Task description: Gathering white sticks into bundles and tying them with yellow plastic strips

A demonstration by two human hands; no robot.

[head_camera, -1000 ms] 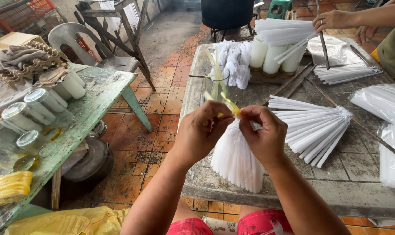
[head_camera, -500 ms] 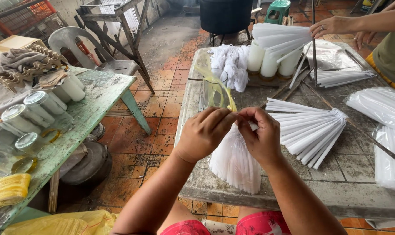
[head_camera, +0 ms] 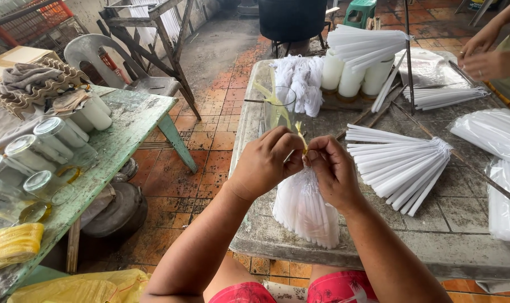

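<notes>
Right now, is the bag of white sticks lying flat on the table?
No, the bag of white sticks hangs from both hands, pinched at its neck.

Grey concrete bench [head_camera: 462,247], centre right: fanned white sticks [head_camera: 398,163], bagged stick bundles [head_camera: 499,134], clear glass [head_camera: 278,109]. Green bench [head_camera: 134,120], left: lidded jars [head_camera: 39,151], yellow bands [head_camera: 10,244].

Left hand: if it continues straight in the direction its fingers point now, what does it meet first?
The left hand points right, so it would meet the right hand almost at once; both pinch the yellow tie above the clear bag.
</notes>
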